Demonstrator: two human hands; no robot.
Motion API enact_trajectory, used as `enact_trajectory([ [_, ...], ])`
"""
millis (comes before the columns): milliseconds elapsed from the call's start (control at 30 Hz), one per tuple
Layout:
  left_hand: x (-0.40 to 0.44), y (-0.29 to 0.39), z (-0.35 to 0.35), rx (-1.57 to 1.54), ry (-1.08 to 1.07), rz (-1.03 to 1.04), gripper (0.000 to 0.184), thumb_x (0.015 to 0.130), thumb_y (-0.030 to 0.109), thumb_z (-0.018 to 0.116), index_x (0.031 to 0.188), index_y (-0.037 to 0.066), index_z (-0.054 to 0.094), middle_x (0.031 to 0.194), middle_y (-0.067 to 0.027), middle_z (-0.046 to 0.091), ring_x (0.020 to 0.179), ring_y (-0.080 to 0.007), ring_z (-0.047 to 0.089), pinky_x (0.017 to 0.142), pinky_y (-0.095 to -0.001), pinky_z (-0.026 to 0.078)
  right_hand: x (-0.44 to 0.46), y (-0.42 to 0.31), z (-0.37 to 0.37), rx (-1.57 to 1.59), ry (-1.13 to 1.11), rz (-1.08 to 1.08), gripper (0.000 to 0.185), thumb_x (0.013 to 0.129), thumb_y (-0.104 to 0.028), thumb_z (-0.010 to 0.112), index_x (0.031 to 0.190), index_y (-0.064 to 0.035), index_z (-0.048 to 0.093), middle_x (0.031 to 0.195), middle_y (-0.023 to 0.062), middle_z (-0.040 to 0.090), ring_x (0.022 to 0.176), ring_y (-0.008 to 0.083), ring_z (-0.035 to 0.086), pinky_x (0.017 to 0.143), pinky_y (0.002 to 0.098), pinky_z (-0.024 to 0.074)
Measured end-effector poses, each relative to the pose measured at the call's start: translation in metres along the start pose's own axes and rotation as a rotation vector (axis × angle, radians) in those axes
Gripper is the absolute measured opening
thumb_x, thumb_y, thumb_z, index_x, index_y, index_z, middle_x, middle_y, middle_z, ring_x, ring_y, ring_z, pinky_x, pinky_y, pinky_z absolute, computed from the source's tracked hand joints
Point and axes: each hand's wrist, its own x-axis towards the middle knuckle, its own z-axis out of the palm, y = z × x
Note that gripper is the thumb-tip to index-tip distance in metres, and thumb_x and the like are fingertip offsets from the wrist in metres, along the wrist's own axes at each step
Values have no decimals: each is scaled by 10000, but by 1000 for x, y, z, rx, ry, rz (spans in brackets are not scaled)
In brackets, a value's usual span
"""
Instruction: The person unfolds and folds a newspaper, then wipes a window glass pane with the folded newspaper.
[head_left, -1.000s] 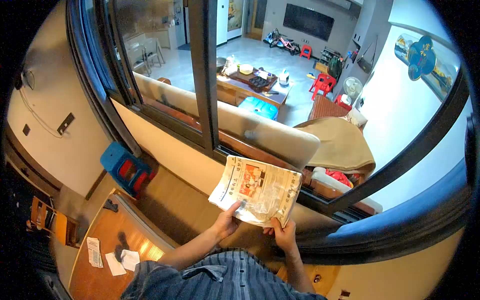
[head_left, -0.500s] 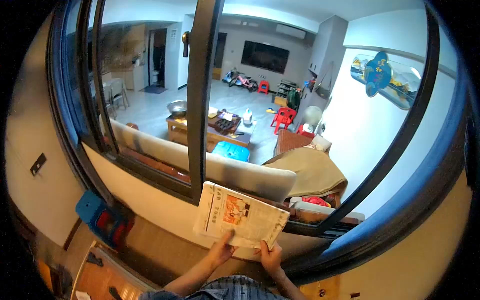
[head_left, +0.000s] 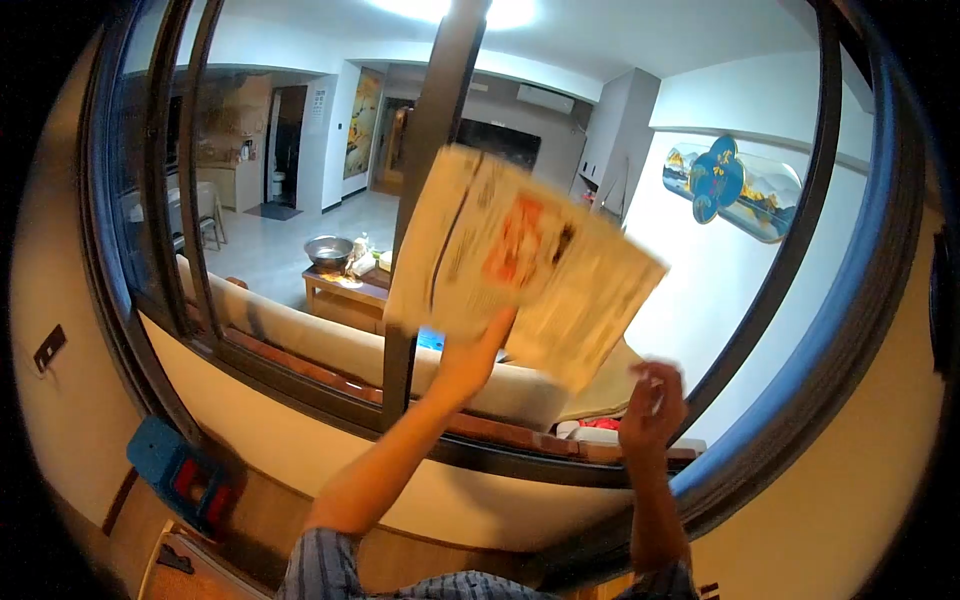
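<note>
A folded newspaper (head_left: 590,290) with a red-orange picture and dark print is raised in front of the window, tilted and blurred. My left hand (head_left: 475,355) grips its lower edge, thumb on the front; the other fingers are hidden behind the sheets. To the right of the paper's lower corner is my right hand (head_left: 652,405), blurred, its fingers loosely bent with a gap between them. It looks apart from the paper and holds nothing I can see.
A dark window frame (head_left: 400,375) stands close before me, with a sofa (head_left: 300,330) just behind it. Beyond are a low table holding a metal basin (head_left: 328,250) and a wall picture (head_left: 740,190). A blue stool (head_left: 165,455) stands at lower left.
The newspaper has risen from low at the sill to the window's middle, carried by my left hand. My right hand has come off its edge and moved up and right. The view has shifted.
</note>
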Motion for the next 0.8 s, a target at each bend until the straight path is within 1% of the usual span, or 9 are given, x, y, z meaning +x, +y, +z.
enact_trajectory([
  [67,58,20,26,-297,0,125,404,965,193,709,1277,-42,606,1168,-116,683,1078,-220,644,951,-355,514,84,-35,10,24,112,-410,285,990,-179,570,1183,24,622,1178,230,678,1128,385,648,998,462,489],
  [133,117,30,43,-287,77,290,393,968,184,695,1274,-44,602,1182,-114,674,1062,-202,650,879,-336,549,156,-60,30,-9,108,-547,427,899,-99,597,1314,4,606,1408,230,577,1364,386,513,1155,485,367],
  [200,138,71,54,-318,54,225,335,958,164,690,1213,-45,632,1087,-106,696,924,-182,691,715,-314,583,220,-74,63,-28,101,-635,550,901,-119,623,1440,-58,533,1520,164,485,1464,383,384,1210,505,275],
  [300,161,87,61,-272,79,155,292,960,185,673,1134,-49,661,965,-101,716,731,-166,699,558,-304,563,291,-68,125,-61,77,-758,584,927,-180,627,1482,-68,483,1545,154,455,1459,378,377,1212,512,275],
  [400,165,78,55,-261,26,54,339,969,267,691,1142,-19,638,971,-105,714,687,-140,652,555,-276,498,332,-45,177,-201,69,-908,576,946,-214,612,1484,-61,476,1552,150,448,1445,394,383,1205,509,292],
  [433,166,71,53,-239,61,90,314,989,257,603,958,-45,681,789,-105,707,570,-148,661,497,-280,513,338,-41,186,-250,69,-920,572,946,-284,615,1465,-71,503,1559,132,449,1468,352,367,1206,539,263],
  [567,169,65,35,217,81,379,434,980,287,536,706,-18,679,550,-116,659,522,-221,677,551,-379,528,323,-53,191,-383,63,-794,613,986,-300,460,1531,-26,396,1603,200,364,1500,349,313,1258,458,201],
  [767,164,36,16,286,124,504,476,987,296,546,645,-17,652,528,-136,635,518,-250,677,559,-397,518,305,-46,212,-441,152,-895,586,992,-299,466,1516,-41,431,1589,188,397,1488,339,338,1254,458,210],
  [800,154,40,10,353,90,394,437,1001,335,540,779,-16,676,645,-158,674,606,-256,695,606,-405,527,300,-47,215,-441,167,-907,582,993,-300,466,1515,-45,435,1587,186,402,1487,337,340,1253,458,212],
])
